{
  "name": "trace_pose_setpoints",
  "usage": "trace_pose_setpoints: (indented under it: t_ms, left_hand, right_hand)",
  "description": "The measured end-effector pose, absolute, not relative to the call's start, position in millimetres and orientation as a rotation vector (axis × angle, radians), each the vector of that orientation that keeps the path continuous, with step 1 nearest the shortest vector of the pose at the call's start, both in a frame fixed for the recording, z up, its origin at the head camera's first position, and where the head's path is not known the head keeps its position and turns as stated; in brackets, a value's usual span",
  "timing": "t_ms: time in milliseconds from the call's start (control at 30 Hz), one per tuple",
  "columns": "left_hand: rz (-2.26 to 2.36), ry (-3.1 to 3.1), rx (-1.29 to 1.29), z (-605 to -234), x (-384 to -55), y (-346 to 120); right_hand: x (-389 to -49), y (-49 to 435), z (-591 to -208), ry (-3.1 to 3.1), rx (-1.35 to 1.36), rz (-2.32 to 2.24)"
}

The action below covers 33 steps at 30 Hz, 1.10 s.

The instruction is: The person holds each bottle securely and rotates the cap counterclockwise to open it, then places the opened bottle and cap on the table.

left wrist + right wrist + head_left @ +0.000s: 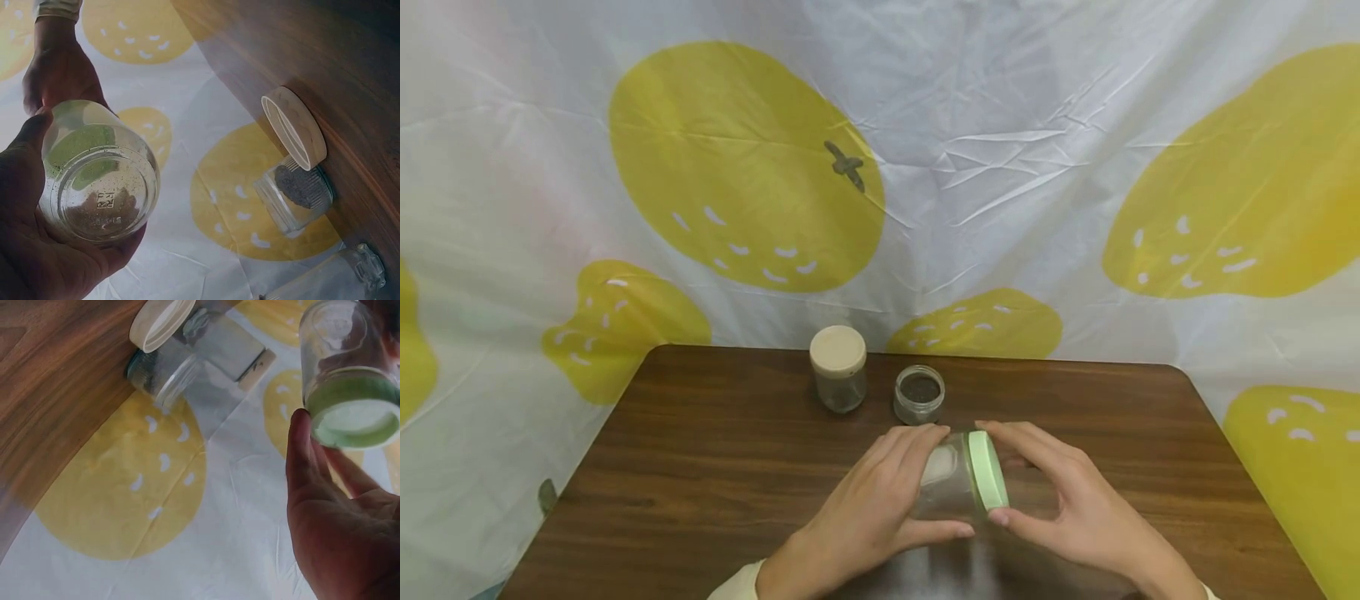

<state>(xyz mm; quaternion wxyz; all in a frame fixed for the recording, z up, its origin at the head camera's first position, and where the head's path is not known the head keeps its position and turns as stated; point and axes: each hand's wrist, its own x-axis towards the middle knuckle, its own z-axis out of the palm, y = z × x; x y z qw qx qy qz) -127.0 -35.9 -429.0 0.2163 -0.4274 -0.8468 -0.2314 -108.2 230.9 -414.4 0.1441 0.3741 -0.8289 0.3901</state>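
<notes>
A clear glass jar (951,492) with a light green lid (988,469) is tipped on its side over the table. My left hand (876,492) grips the glass body, thumb below and fingers above. The right hand (1075,504) holds the green lid by its rim between thumb and fingers. From the left wrist, the jar's round base (103,197) faces the camera, with an embossed mark and dark specks on it. The lid still sits on the jar's mouth in the right wrist view.
Behind the hands stand a taller jar with a cream lid (838,350) and a small uncovered jar (919,396) of dark contents. A loose pale lid (294,128) lies beside the small jar, hidden in the head view. A lemon-print cloth (925,208) hangs along the wooden table's (715,433) back edge.
</notes>
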Motion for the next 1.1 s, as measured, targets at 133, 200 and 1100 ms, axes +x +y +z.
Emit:
trace_pose_setpoints:
  t_ms: [133, 200, 1100]
  left_hand:
    - [-0.638, -2.331, -1.193, -429.0, -127.2, -36.1]
    - [-0.634, -2.312, -1.196, -429.2, -127.5, -36.2]
    - [-0.561, -2.237, -1.208, -434.2, -127.2, -29.1]
  right_hand:
    - [-109.0, 232.8, -413.4, -2.375, 1.118, 1.158]
    - [-108.6, 233.0, -413.6, -2.376, 1.124, 1.169]
    - [-88.2, 203.0, -397.5, -2.995, 0.029, 0.999]
